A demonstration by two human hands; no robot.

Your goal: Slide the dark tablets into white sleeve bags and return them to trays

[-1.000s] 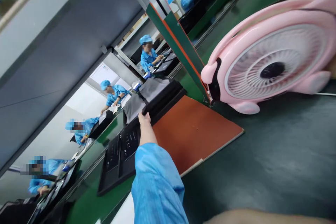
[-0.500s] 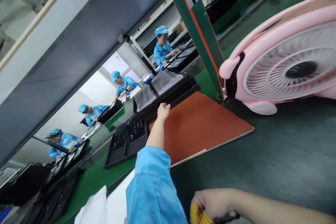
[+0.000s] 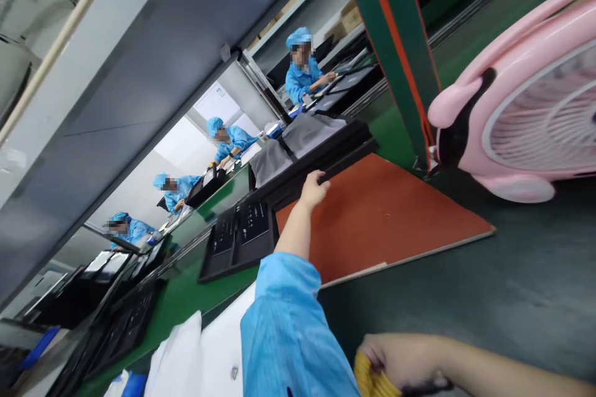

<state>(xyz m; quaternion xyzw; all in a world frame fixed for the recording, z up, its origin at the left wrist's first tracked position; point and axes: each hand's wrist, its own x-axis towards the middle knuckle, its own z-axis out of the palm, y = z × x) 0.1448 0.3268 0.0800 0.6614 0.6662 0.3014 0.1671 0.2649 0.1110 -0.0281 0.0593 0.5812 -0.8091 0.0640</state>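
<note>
My left hand, in a blue sleeve, reaches to the near edge of a stack of black trays. Its fingers are bent and closed on the tray edge, beside an orange-brown board. Grey cloth-like sheets lie on top of the stack. Low in the view, my right hand is closed around a yellow ribbed item; a small dark thing beneath that hand is unclear.
A pink fan stands at the right behind a green post. Another black tray with dark panels lies left of my arm. White sheets lie below. Several people in blue work across the line. A grey shelf overhangs at upper left.
The view has shifted, so the fan and board appear farther right. My left hand remains at the tray edge, its fingers now more visibly bent. My right hand still holds the yellow item.
</note>
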